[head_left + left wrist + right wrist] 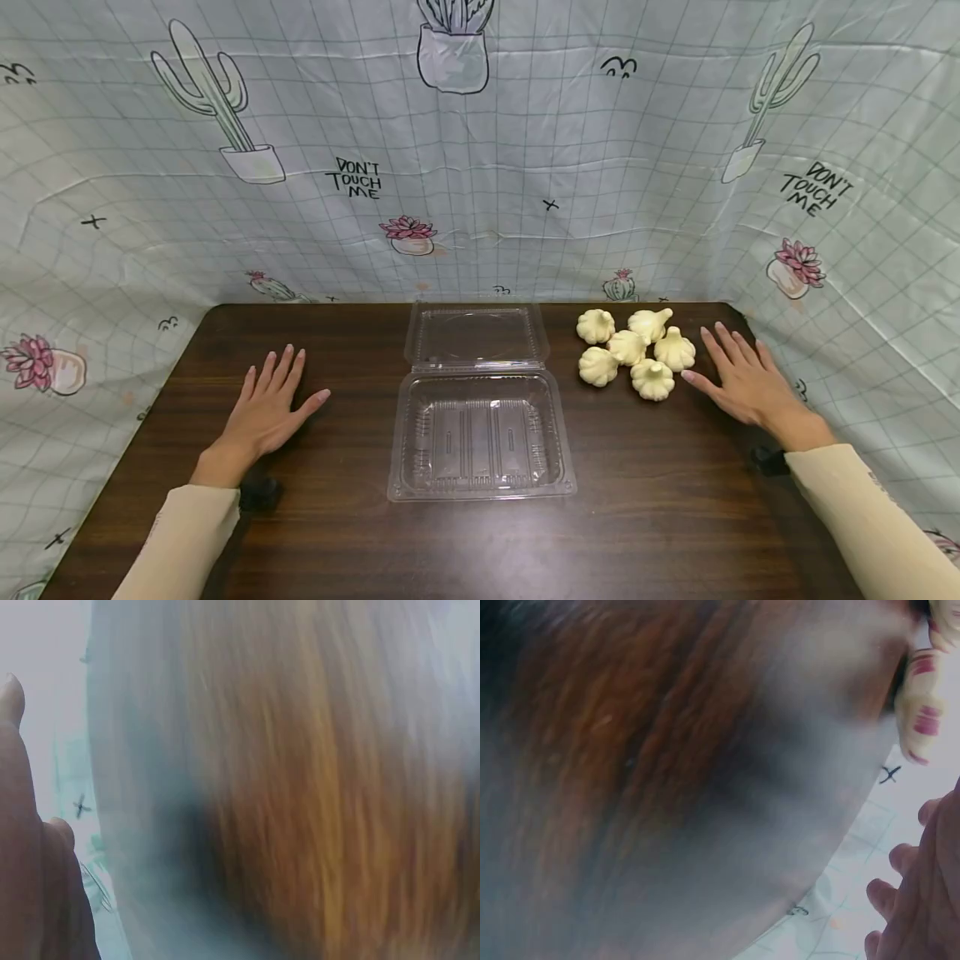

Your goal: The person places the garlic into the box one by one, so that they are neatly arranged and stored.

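Note:
My left hand (264, 410) lies palm down with fingers spread on the left part of the table, well apart from the container. On the right, my right hand (744, 382) is also spread flat, its thumb close beside a cluster of several garlic bulbs (652, 380). Neither hand holds anything. A clear plastic clamshell container (567, 467) stands between the hands, its hinged lid (480, 337) laid back toward the wall; nothing is inside. In the right wrist view, garlic bulbs (921, 705) with reddish marks show beyond the fingers. The left wrist view shows only part of the hand (37, 847).
The dark wooden table (337, 533) carries the container at its middle and the garlic at its back right. A pale cactus-print cloth (480, 167) hangs behind the table and along both sides. Dark wrist cameras (258, 493) sit under both wrists.

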`<state>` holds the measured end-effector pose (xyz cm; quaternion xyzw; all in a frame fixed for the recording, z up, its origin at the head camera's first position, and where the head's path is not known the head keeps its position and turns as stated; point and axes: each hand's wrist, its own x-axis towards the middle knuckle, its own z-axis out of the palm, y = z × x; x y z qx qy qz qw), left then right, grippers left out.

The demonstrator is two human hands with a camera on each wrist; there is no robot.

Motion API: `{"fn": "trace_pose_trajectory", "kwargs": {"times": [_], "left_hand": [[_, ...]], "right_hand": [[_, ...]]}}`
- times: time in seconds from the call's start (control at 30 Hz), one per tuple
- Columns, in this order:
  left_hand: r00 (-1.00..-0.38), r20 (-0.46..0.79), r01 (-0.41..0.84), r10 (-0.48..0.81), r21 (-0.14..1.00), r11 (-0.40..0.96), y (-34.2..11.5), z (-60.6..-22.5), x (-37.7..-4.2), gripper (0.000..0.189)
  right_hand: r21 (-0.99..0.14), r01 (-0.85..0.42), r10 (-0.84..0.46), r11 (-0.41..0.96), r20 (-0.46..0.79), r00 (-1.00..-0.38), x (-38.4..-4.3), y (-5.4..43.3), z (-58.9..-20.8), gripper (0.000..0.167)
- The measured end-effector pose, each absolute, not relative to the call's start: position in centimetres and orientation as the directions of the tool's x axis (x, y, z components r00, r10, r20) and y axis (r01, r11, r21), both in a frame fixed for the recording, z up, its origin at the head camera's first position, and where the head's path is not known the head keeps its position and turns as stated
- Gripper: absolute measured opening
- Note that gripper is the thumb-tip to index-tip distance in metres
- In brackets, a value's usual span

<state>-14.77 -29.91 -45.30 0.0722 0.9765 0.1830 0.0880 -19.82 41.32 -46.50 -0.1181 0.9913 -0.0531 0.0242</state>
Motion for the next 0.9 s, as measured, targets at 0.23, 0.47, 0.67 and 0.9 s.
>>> {"fn": "trace_pose_trajectory", "kwargs": {"times": [0.23,0.47,0.67,0.9], "left_hand": [[-0.971,-0.122,0.148,0.207,0.375,0.915,-28.2,-45.1,-14.5,0.097],[-0.965,-0.107,0.177,0.238,0.404,0.898,-26.5,-44.9,-14.3,0.092],[-0.955,-0.114,0.195,0.275,0.459,0.867,-25.1,-44.7,-13.9,0.088],[-0.946,-0.094,0.221,0.309,0.51,0.831,-23.6,-44.8,-13.2,0.085]], "right_hand": [[-0.121,-0.253,-0.256,0.96,-0.007,-0.967,-20.1,40.7,-46.4,0.086],[-0.111,-0.289,-0.286,0.951,0.042,-0.957,-20.4,40.4,-46.5,0.081],[-0.112,-0.304,-0.298,0.946,0.072,-0.952,-20.6,40.0,-46.5,0.078],[-0.116,-0.321,-0.31,0.94,0.101,-0.945,-20.6,39.6,-46.3,0.076]]}}
